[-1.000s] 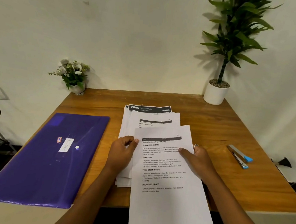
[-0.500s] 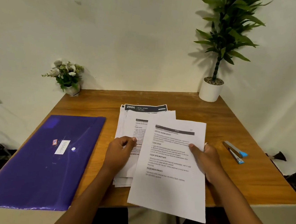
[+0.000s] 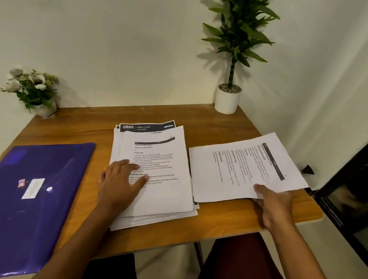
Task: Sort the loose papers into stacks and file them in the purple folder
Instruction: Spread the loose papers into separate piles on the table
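Note:
A loose pile of printed papers (image 3: 161,159) lies in the middle of the wooden table (image 3: 220,219). My left hand (image 3: 120,180) rests flat on the pile's lower left part, fingers spread. My right hand (image 3: 273,204) pinches the near edge of a single printed sheet (image 3: 243,167), turned sideways and lying over the table's right side. The purple folder (image 3: 26,203) lies closed on the left of the table, with a white label and snap button on its flap.
A small white flower arrangement (image 3: 32,91) stands at the back left corner. A tall green plant in a white pot (image 3: 227,98) stands at the back right. The wall runs close behind, and the table's right edge ends near a dark frame (image 3: 352,200).
My right hand has carried the top sheet off the pile to the right and turned it sideways. My left hand moved from the sheet's edge onto the pile. The stapler is now hidden.

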Demonstrator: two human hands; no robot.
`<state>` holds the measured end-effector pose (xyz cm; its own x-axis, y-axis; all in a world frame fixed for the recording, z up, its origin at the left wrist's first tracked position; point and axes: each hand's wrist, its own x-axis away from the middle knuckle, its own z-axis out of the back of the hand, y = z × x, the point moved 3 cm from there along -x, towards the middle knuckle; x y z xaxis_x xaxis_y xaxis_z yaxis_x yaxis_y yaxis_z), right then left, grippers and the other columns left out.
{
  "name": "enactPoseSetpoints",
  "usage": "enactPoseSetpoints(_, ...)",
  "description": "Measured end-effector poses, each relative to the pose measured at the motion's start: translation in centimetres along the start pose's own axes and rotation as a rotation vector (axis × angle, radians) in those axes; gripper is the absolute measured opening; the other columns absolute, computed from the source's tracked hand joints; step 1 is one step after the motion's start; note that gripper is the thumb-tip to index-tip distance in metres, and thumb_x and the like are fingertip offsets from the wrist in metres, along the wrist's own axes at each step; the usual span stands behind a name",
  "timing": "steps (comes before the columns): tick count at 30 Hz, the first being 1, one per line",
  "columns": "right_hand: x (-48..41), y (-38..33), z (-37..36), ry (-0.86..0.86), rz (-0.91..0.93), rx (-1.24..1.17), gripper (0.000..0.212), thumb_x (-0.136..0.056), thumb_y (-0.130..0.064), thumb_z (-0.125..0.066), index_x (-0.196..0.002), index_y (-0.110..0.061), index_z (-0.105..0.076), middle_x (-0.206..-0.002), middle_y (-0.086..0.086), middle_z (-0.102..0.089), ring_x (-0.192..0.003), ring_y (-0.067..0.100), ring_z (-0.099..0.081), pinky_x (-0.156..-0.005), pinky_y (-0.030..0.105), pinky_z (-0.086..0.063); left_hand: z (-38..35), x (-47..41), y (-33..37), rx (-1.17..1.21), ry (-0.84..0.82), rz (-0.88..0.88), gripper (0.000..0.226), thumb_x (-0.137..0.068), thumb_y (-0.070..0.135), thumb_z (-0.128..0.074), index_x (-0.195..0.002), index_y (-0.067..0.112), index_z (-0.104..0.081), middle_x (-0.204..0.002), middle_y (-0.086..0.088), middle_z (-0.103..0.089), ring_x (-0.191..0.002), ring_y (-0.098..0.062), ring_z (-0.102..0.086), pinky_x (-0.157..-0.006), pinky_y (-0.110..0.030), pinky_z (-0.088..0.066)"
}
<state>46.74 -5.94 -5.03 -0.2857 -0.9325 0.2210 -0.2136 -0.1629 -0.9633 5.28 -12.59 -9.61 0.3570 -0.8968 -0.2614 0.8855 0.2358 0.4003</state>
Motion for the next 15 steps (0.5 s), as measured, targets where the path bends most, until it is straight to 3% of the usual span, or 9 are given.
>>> enactPoseSetpoints(6, -2.0, 0.9, -0.6, 0.007, 0.017, 0.098, 0.052, -0.088, 0.004, -0.072, -0.132, -0.016, -0.054, -0.119, 0.0, -0.07, -0.109, 0.021, -0.068, -0.088, 0.046, -0.061, 0.3, 0.5, 0.2, 0.015, 0.002, -0.001, 0.056, -0.091, 0.073, -0.047, -0.13, 0.035, -0.059, -0.152, 0.004, -0.046, -0.144, -0.019, -0.035, -0.117, -0.053, -0.024)
enactPoseSetpoints(12, -5.5, 0.9, -2.3, 0.022, 0.011, 0.141, 0.051, -0.087, 0.004, -0.071, -0.13, -0.014, -0.051, -0.121, 0.002, -0.069, -0.109, 0.021, -0.068, -0.087, 0.044, -0.061, 0.4, 0.3, 0.0, 0.009, -0.006, 0.013, 0.055, -0.09, 0.074, -0.047, -0.129, 0.037, -0.059, -0.152, 0.006, -0.046, -0.144, -0.017, -0.034, -0.119, -0.054, -0.023)
enactPoseSetpoints(15, -6.5, 0.7, -4.0, 0.029, 0.017, 0.141, 0.049, -0.089, 0.002, -0.071, -0.13, -0.014, -0.049, -0.116, 0.0, -0.067, -0.1, 0.016, -0.068, -0.078, 0.033, -0.062, 0.3, 0.2, -0.1, 0.005, -0.007, 0.013, 0.054, -0.09, 0.074, -0.047, -0.129, 0.038, -0.059, -0.152, 0.006, -0.046, -0.144, -0.017, -0.034, -0.118, -0.056, -0.023)
